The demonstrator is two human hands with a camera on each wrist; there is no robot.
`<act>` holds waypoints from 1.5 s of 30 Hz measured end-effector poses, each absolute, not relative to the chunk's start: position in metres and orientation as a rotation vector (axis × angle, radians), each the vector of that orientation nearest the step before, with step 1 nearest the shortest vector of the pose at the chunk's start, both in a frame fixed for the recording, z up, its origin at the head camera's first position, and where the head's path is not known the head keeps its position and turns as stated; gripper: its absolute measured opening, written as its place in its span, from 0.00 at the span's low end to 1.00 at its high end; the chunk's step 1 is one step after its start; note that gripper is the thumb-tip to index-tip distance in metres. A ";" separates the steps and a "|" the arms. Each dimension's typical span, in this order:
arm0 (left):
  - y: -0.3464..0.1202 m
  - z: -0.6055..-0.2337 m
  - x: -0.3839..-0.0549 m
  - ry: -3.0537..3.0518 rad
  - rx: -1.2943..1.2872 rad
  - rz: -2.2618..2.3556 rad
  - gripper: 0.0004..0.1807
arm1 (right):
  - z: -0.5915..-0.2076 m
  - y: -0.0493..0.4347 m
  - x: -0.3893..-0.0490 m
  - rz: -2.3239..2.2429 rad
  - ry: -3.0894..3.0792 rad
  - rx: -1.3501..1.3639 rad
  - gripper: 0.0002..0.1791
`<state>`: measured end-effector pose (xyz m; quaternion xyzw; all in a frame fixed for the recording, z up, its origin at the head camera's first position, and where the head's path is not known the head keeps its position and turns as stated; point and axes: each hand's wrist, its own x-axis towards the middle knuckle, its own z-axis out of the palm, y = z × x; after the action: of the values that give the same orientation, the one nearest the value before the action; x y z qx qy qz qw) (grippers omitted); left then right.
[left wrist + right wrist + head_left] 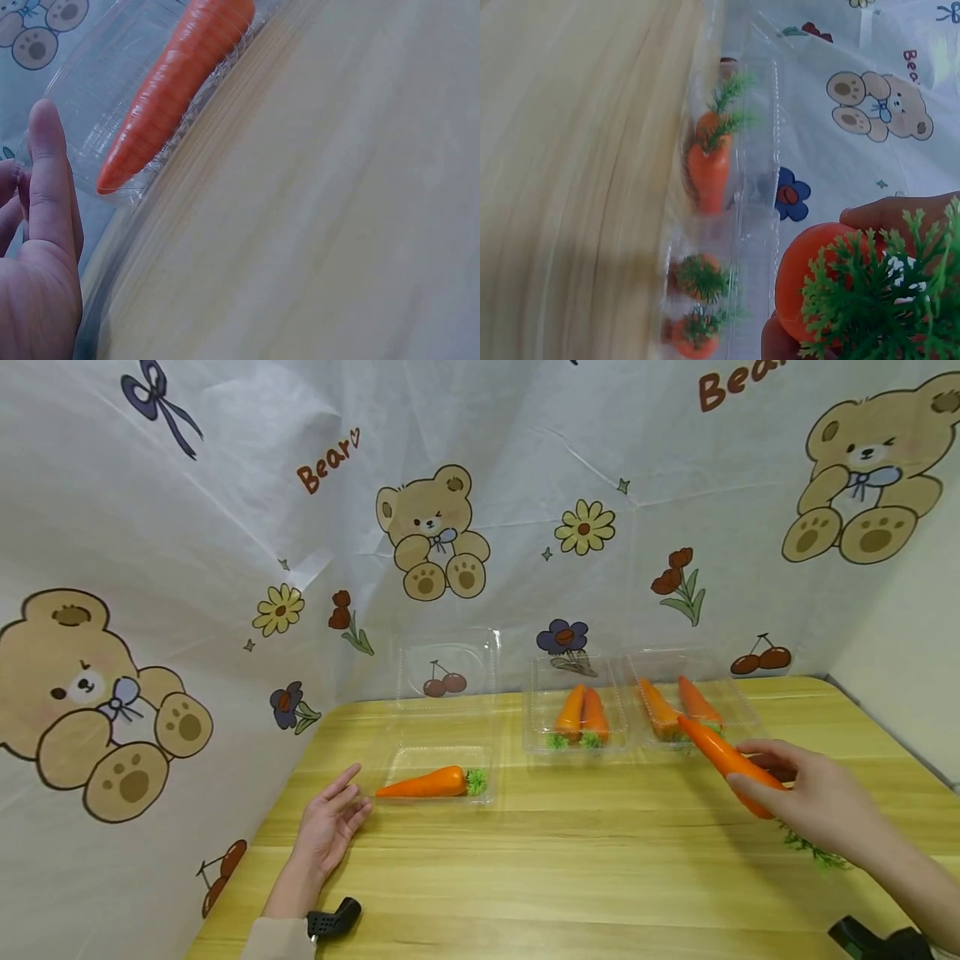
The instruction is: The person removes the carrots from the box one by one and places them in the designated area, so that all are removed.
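Above the wooden table (570, 877) tapers a leafy orange carrot (724, 758).

From above the near side of the table (525, 877), the head view looked forward and down, taking in the far edge and the cloth (517, 435) behind. The left wrist view looked, tilted, from close beside the left hand (330, 827), sharing with the head view the lone carrot (427, 783) toward the far left corner. The right wrist view, turned sideways, looked close past the right hand (806, 789) to the far edge, sharing two trays (628, 745) with the head view.
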<state>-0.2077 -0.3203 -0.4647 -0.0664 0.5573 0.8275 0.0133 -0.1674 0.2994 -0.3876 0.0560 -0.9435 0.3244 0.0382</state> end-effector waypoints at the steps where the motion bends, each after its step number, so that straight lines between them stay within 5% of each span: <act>1: -0.320 -0.464 -0.208 1.737 -0.208 2.578 0.34 | -0.387 0.302 -0.168 0.989 -2.892 0.164 0.33; 45: -0.320 -0.463 -0.206 1.755 -0.197 2.569 0.34 | -0.417 0.374 -0.203 0.888 -2.841 -0.260 0.41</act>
<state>-0.2059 -0.3196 -0.4632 -0.0632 0.5629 0.8240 0.0119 -0.2032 0.3743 -0.4171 -0.0869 -0.9480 0.2964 0.0766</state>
